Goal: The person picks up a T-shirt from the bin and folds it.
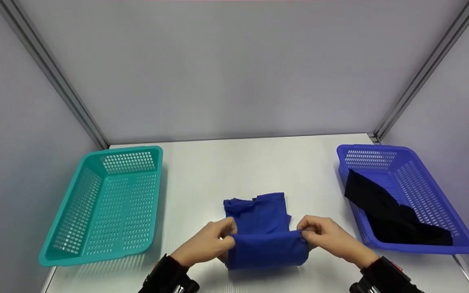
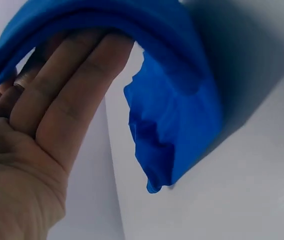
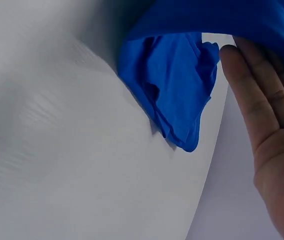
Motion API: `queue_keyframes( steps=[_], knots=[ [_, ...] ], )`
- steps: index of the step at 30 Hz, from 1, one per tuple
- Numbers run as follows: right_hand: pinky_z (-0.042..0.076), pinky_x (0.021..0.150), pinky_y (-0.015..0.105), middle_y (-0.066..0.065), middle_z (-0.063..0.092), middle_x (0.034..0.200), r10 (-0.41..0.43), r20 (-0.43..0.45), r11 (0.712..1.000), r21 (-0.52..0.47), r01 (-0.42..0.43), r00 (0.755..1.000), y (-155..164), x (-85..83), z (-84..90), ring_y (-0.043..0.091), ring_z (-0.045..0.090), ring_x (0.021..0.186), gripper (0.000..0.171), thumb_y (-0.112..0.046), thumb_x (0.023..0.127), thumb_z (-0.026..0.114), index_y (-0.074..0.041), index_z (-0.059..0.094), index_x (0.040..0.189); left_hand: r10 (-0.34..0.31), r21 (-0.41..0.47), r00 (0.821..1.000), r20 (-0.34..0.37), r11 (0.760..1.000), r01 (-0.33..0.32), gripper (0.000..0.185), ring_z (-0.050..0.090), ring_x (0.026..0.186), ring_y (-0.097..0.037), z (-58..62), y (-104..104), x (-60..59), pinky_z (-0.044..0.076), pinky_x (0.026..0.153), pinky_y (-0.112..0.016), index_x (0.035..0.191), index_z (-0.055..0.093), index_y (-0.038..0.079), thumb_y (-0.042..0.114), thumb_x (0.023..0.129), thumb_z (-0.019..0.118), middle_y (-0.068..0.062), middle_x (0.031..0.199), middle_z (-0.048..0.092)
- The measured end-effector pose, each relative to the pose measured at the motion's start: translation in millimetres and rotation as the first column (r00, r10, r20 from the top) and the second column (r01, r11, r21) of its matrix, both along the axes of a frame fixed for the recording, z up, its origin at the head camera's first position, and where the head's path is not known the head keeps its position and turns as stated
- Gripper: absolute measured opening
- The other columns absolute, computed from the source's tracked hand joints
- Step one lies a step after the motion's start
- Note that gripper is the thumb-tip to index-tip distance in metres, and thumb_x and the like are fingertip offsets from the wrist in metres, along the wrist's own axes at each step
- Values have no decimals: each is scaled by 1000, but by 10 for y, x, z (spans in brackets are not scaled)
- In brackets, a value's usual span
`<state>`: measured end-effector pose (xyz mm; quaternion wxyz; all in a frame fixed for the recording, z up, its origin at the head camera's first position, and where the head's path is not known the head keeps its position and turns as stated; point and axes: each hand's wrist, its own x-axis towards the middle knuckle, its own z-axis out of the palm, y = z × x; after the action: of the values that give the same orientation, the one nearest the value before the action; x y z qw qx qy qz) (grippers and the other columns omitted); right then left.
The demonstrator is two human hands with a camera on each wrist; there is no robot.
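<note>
A blue cloth garment (image 1: 259, 215) lies on the white table, its near part lifted and folded over toward the far part. My left hand (image 1: 212, 242) pinches the left corner of the raised fold between thumb and fingers. At the right corner, my right hand (image 1: 328, 238) pinches the same edge. In the left wrist view, the fingers (image 2: 77, 80) reach under the curved blue cloth (image 2: 182, 100). The right wrist view shows fingers (image 3: 257, 95) beneath the cloth (image 3: 177, 75), which forms an open loop; the thumb is hidden there.
A green plastic basket (image 1: 157, 211) stands on the left side of the table. To the right is a blue-purple basket (image 1: 442, 191) with a black cloth (image 1: 385, 211) in it, partly over its left rim. Grey panels (image 1: 238, 73) enclose the back and sides.
</note>
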<state>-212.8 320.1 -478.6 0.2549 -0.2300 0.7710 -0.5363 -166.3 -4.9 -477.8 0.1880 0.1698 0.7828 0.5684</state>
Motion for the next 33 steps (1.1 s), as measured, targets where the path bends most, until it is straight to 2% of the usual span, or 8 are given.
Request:
queue_keyframes(
  steps=[3, 6, 11, 19, 24, 27, 30, 33],
  knots=[
    [49, 64, 42, 11, 59, 78, -82, 3, 996, 31, 82, 997, -69, -119, 10, 24, 58, 73, 12, -7, 86, 51, -5, 58, 95, 95, 23, 994, 46, 995, -96, 7, 55, 48, -23, -6, 24, -96, 49, 49, -39, 84, 46, 9, 7, 78, 44, -3, 66, 51],
    [49, 64, 36, 6, 60, 76, -142, -131, 981, 110, 157, 981, -171, -277, -41, 21, 58, 71, 10, -9, 86, 53, -8, 60, 93, 218, -107, 972, -93, 968, -227, 6, 50, 49, -15, -60, 39, -218, 47, 49, -33, 82, 47, 12, 11, 76, 47, 1, 66, 52],
    [46, 61, 28, -2, 61, 74, -172, -371, 938, 223, 267, 913, -332, -560, -176, 12, 56, 67, 8, -9, 84, 53, -12, 60, 88, 325, -318, 882, -341, 844, -433, 7, 41, 49, -10, -209, 68, -427, 34, 44, -27, 78, 46, 17, 17, 74, 51, 6, 63, 48],
    [43, 60, 30, 0, 61, 82, -186, -495, 857, 340, 387, 849, -472, -788, -423, 11, 53, 65, 8, -8, 85, 55, -11, 61, 90, 366, -454, 819, -442, 696, -556, 6, 49, 67, -16, -510, 148, -675, 40, 54, -31, 85, 52, 15, 17, 80, 54, 2, 76, 49],
    [44, 66, 35, 5, 62, 97, -172, -563, 811, 385, 441, 808, -485, -796, -649, 18, 57, 78, 24, -17, 85, 57, -9, 58, 108, 427, -482, 771, -472, 607, -631, 23, 52, 86, -27, -722, 184, -719, 44, 62, -41, 104, 56, 13, 22, 82, 55, -4, 94, 54],
    [44, 70, 39, 9, 62, 99, -212, -570, 771, 401, 494, 794, -465, -772, -756, 23, 59, 84, 36, -24, 85, 57, -8, 53, 117, 448, -493, 767, -459, 590, -640, 31, 51, 91, -29, -794, 208, -719, 44, 64, -44, 111, 56, 15, 29, 84, 53, -5, 102, 53],
    [44, 70, 41, 10, 64, 93, -288, -562, 729, 397, 558, 775, -466, -767, -820, 25, 59, 82, 37, -30, 85, 58, -7, 57, 113, 451, -494, 771, -450, 593, -636, 39, 48, 92, -29, -836, 234, -736, 44, 65, -44, 118, 54, 20, 40, 85, 51, -6, 106, 51],
    [44, 67, 40, 7, 63, 86, -327, -507, 727, 404, 555, 797, -502, -778, -864, 22, 59, 76, 34, -31, 85, 57, -5, 61, 106, 448, -480, 774, -448, 610, -631, 40, 46, 88, -26, -853, 266, -770, 43, 63, -41, 118, 54, 23, 45, 85, 51, -6, 105, 47]
  ],
)
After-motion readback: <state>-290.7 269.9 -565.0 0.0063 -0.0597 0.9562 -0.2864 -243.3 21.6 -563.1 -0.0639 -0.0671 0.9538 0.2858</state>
